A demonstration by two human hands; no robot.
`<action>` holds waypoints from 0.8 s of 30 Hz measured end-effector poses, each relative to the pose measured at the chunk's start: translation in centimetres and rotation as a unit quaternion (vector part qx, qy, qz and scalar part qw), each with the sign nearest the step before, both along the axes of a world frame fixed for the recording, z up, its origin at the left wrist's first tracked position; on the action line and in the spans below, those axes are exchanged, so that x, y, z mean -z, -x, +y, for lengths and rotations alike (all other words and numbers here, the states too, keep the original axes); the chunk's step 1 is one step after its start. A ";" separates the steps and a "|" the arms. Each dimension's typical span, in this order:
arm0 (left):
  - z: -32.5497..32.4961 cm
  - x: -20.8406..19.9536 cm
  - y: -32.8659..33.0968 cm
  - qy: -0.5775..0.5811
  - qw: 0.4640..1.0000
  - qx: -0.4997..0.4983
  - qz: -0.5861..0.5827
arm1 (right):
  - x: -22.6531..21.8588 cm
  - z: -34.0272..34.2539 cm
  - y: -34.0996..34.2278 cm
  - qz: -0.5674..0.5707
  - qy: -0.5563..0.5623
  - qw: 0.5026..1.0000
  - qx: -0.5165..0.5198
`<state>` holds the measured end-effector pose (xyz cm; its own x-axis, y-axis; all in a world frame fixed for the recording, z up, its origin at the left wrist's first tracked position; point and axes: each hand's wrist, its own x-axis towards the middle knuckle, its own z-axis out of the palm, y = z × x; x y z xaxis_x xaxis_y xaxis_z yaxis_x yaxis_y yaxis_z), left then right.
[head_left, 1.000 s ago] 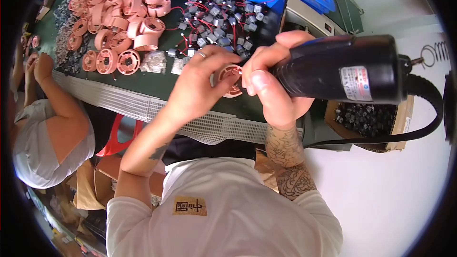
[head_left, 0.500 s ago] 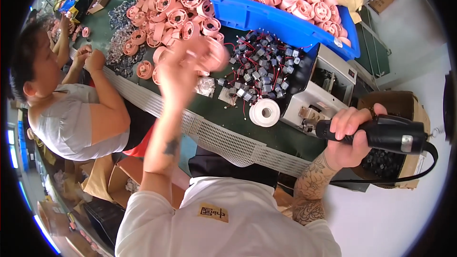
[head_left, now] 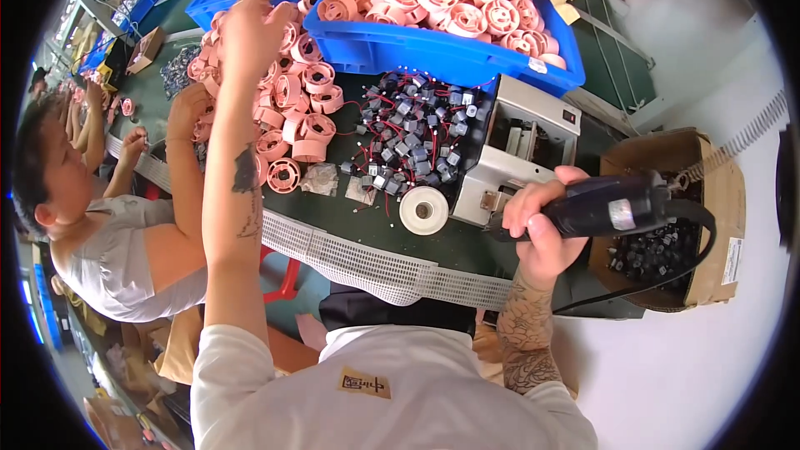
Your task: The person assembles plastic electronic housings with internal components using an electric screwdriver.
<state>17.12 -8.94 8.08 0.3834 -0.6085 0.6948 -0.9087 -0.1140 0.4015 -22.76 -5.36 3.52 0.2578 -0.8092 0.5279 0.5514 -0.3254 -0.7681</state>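
My right hand (head_left: pixel 543 221) is wrapped round a black electric screwdriver (head_left: pixel 607 207), which lies nearly level with its tip end by the near side of a grey metal machine (head_left: pixel 518 143). A coiled spring (head_left: pixel 737 135) and a black cable come off its right end. My left hand (head_left: pixel 250 33) is stretched far out over a heap of pink round plastic housings (head_left: pixel 287 92). Its fingers look extended and apart, and I see no housing in them. Small motors with red wires (head_left: pixel 417 129) lie piled right of the heap.
A blue bin (head_left: pixel 433 54) of pink housings stands behind the motors. A white spool (head_left: pixel 423 210) sits before the machine. At the right is a cardboard box (head_left: pixel 712 258) of black parts. A co-worker (head_left: pixel 108 225) sits at the left, their arm near the heap.
My left hand has moved from above the heap's near edge, where a pink housing showed blurred at it, to the far left of the heap. My view has shifted; the right hand keeps the screwdriver.
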 end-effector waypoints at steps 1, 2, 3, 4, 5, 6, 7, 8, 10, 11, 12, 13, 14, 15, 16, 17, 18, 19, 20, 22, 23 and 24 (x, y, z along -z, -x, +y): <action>-1.2 -0.5 1.6 -0.027 0.998 0.032 -0.052 | 0.0 0.2 0.0 0.009 -0.016 1.000 0.006; -2.5 -0.1 2.4 -0.067 0.994 0.024 -0.082 | 0.1 0.2 0.1 0.017 -0.024 1.000 0.012; -3.6 0.3 2.9 -0.099 0.991 0.002 -0.095 | 0.1 0.2 0.0 0.018 -0.022 0.999 0.013; -4.2 0.8 3.3 -0.131 0.985 -0.019 -0.109 | 0.0 0.1 0.0 0.018 -0.025 0.999 0.014; -4.4 1.2 3.6 -0.143 0.982 -0.041 -0.117 | 0.0 0.1 -0.1 0.017 -0.028 0.999 0.015; -4.6 1.4 3.7 -0.144 0.982 -0.036 -0.116 | -0.1 0.3 0.0 0.020 -0.030 0.999 0.022; -4.7 1.5 3.5 -0.148 0.983 -0.043 -0.103 | -0.2 0.3 0.0 0.022 -0.033 0.999 0.025; -4.6 1.6 3.3 -0.152 0.983 -0.051 -0.090 | -0.3 0.3 -0.1 -0.005 -0.042 0.999 0.004; -3.6 1.6 3.8 -0.008 0.998 -0.020 -0.059 | -0.2 0.1 -0.1 -0.034 -0.050 0.998 -0.014; -2.8 1.7 4.2 0.072 0.995 -0.017 -0.070 | -0.1 0.0 0.0 -0.031 -0.054 0.998 -0.013; -1.5 0.7 6.9 0.080 0.996 0.029 -0.006 | 0.1 -0.2 0.1 -0.033 -0.045 0.998 -0.011; -0.2 0.1 9.2 0.054 0.991 0.105 0.069 | 0.1 -0.2 0.3 -0.036 -0.036 0.999 -0.012; 1.3 0.0 11.1 0.028 0.974 0.176 0.142 | 0.0 -0.2 0.4 -0.035 -0.039 0.999 -0.008; 2.6 0.7 12.6 0.031 0.977 0.201 0.061 | -0.1 -0.2 0.4 -0.016 -0.020 1.000 0.007; 4.1 0.8 14.5 -0.005 0.963 0.250 0.099 | -0.2 -0.1 0.4 0.004 -0.002 1.000 0.022; 5.5 2.1 15.5 -0.014 0.960 0.266 0.088 | -0.2 -0.1 0.4 0.005 -0.003 1.000 0.022; 7.0 3.2 16.6 -0.032 0.941 0.318 0.108 | -0.2 -0.2 0.4 0.007 -0.001 1.000 0.018; 8.7 4.2 17.8 -0.067 0.934 0.331 0.120 | -0.1 -0.2 0.4 0.009 0.000 1.000 0.016; 10.1 5.4 18.8 -0.079 0.927 0.347 0.119 | -0.1 -0.3 0.5 0.011 -0.001 1.000 0.018; 12.6 7.4 20.7 -0.105 0.936 0.301 0.153 | 0.0 -0.4 0.5 0.013 -0.002 1.000 0.006; 13.3 8.6 21.1 -0.109 0.937 0.295 0.152 | 0.0 -0.4 0.5 0.014 -0.004 1.000 0.009; 13.7 9.2 21.5 -0.110 0.941 0.289 0.140 | 0.0 -0.3 0.5 0.013 -0.001 1.000 0.006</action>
<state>-4.38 4.77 -1.15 0.0943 -0.8883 0.4494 -0.7067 0.2582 0.6587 -23.26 -5.66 3.54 0.2617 -0.8131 0.5200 0.5269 -0.3311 -0.7828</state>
